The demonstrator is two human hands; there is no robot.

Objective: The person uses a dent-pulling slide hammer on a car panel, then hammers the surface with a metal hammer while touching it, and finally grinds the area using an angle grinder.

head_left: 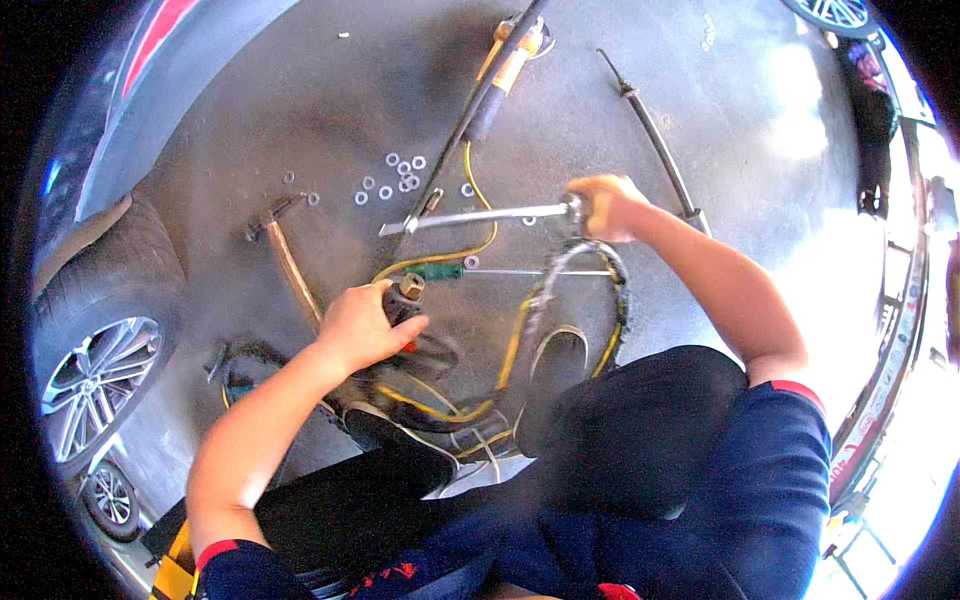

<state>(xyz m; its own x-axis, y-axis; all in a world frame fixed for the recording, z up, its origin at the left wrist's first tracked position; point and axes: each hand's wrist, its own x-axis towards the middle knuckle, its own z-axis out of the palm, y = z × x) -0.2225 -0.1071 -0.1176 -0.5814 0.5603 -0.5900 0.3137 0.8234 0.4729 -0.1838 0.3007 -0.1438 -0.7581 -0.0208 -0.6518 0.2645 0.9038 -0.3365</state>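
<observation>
My left hand [362, 325] is closed round a dark part, mostly hidden by the palm, with a brass-coloured hex end [411, 287] standing up between thumb and fingers. My right hand [608, 208] grips a long shiny metal bar [480, 216] by its thick right end. The bar lies nearly level and reaches left to a flat tip, apart from the hex end. Just below the bar, a screwdriver with a green handle [436, 272] rests on the floor. A black-and-yellow hose [521, 335] loops under my right hand and between my shoes.
Several metal washers [386, 193] are scattered on the floor [270, 120]. A wooden-handled hammer [290, 262] lies left; a yellow power tool [508, 75] and a long dark bar lie ahead. A grey rod [660, 145] lies right. A car wheel [100, 385] is far left. Another person [873, 120] stands far right.
</observation>
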